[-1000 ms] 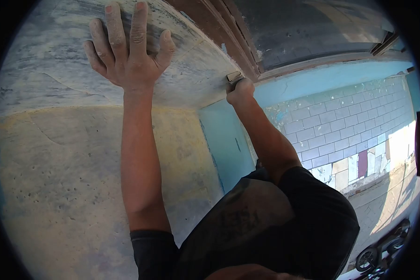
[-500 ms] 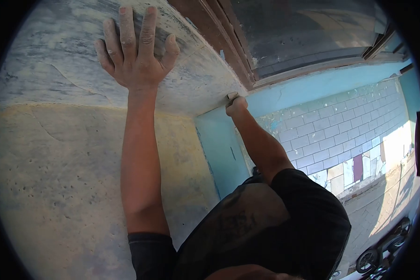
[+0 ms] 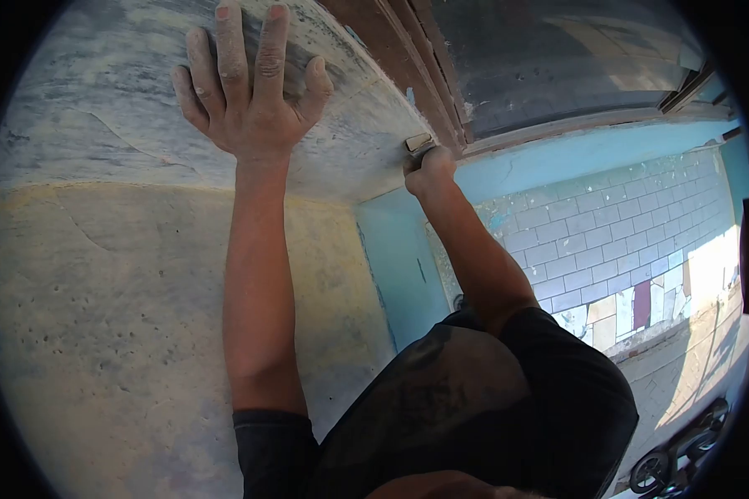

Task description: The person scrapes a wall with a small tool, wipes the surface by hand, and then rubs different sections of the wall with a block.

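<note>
My left hand (image 3: pixel 250 91) lies flat with its fingers spread on the grey, streaked wall surface (image 3: pixel 116 91). Dust coats its fingers, and nothing is in it. To the right, my right hand (image 3: pixel 431 169) is closed round a small block (image 3: pixel 419 142) with a pale face, held against the same surface close to the brown window frame (image 3: pixel 429 79). Only the block's end shows beyond the fingers.
Below the grey surface is a yellowish, pitted wall (image 3: pixel 116 316). Right of it come a light blue wall strip (image 3: pixel 404 258) and a tiled wall (image 3: pixel 599 233). Dark window glass (image 3: pixel 549 66) is at the upper right, a motorcycle (image 3: pixel 674 466) at the lower right.
My right hand has moved up along the wall with the block, and more of the block's pale face shows. My left hand stays flat; it appears slightly higher and further right.
</note>
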### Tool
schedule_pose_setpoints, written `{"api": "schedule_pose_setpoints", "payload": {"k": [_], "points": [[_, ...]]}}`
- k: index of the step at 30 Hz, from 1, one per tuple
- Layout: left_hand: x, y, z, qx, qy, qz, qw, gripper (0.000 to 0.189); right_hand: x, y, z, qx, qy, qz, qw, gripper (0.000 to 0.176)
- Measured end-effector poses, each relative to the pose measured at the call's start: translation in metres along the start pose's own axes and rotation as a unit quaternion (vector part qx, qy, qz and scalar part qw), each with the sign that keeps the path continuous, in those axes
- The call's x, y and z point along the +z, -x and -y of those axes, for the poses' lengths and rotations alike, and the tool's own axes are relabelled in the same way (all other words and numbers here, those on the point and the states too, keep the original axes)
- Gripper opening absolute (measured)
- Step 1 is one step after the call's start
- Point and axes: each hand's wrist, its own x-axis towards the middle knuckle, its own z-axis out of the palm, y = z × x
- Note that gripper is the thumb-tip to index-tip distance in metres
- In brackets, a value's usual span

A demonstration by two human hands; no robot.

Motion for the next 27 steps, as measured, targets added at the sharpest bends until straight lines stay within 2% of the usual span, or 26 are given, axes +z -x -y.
{"api": "schedule_pose_setpoints", "payload": {"k": [1, 4, 5, 7, 8, 11, 12, 13, 15, 16, 19, 20, 21, 23, 25, 26, 27], "points": [[0.001, -0.002, 0.0, -0.004, -0.002, -0.005, 1.0, 0.057, 0.001, 0.009, 0.0, -0.018, 0.029, -0.041, 0.999, 0.024], [-0.002, -0.003, 0.001, 0.003, -0.005, 0.004, 1.0, 0.057, -0.037, -0.113, -0.011, 0.016, 0.018, 0.01, 1.0, 0.03], [-0.002, -0.006, 0.001, 0.003, -0.008, -0.009, 1.0, 0.057, -0.035, -0.109, -0.005, 0.009, 0.014, 0.021, 1.0, 0.03], [-0.001, -0.003, 0.0, 0.003, -0.016, 0.005, 1.0, 0.057, -0.037, -0.097, -0.002, 0.005, 0.005, 0.106, 0.994, 0.029], [-0.001, -0.002, 0.0, 0.006, -0.013, 0.013, 1.0, 0.057, -0.023, -0.071, -0.005, 0.013, -0.028, 0.083, 0.996, 0.028], [0.005, -0.004, -0.003, -0.025, 0.007, -0.032, 0.999, 0.052, -0.003, -0.002, 0.008, -0.006, 0.017, -0.004, 1.0, 0.026], [0.003, -0.004, -0.004, -0.023, 0.001, -0.027, 0.999, 0.052, -0.001, 0.007, 0.006, -0.029, 0.025, -0.068, 0.997, 0.025], [0.002, -0.004, -0.003, -0.022, -0.006, -0.023, 0.999, 0.052, -0.005, -0.023, 0.004, -0.03, 0.025, -0.064, 0.997, 0.025], [-0.002, 0.0, -0.002, -0.02, -0.01, -0.018, 1.0, 0.052, -0.039, -0.105, -0.004, 0.006, 0.039, 0.053, 0.998, 0.026], [0.003, -0.003, -0.001, -0.013, -0.011, -0.028, 0.999, 0.052, -0.041, -0.103, 0.001, 0.023, 0.028, 0.074, 0.997, 0.027], [-0.002, -0.003, 0.0, 0.009, -0.009, 0.0, 1.0, 0.056, -0.017, -0.03, 0.007, 0.05, -0.038, 0.089, 0.994, 0.027], [-0.004, 0.001, -0.001, 0.011, -0.008, 0.01, 1.0, 0.056, -0.009, -0.005, 0.014, 0.03, -0.043, 0.099, 0.994, 0.027], [-0.005, 0.002, -0.001, 0.006, -0.006, 0.011, 1.0, 0.056, -0.011, -0.009, 0.008, 0.034, -0.042, 0.094, 0.994, 0.027], [0.005, -0.007, -0.001, 0.001, -0.004, -0.009, 1.0, 0.056, -0.004, -0.026, 0.004, -0.046, -0.011, -0.057, 0.997, 0.028], [0.001, -0.004, -0.003, -0.024, -0.002, -0.021, 1.0, 0.054, -0.04, -0.088, -0.002, -0.03, 0.031, -0.055, 0.998, 0.028], [0.006, -0.008, -0.002, -0.023, -0.003, -0.038, 0.999, 0.054, -0.046, -0.107, 0.0, -0.016, 0.028, 0.038, 0.999, 0.028], [0.007, -0.009, -0.002, -0.022, -0.005, -0.04, 0.999, 0.054, -0.041, -0.091, 0.007, -0.001, 0.028, 0.126, 0.992, 0.028]]}}
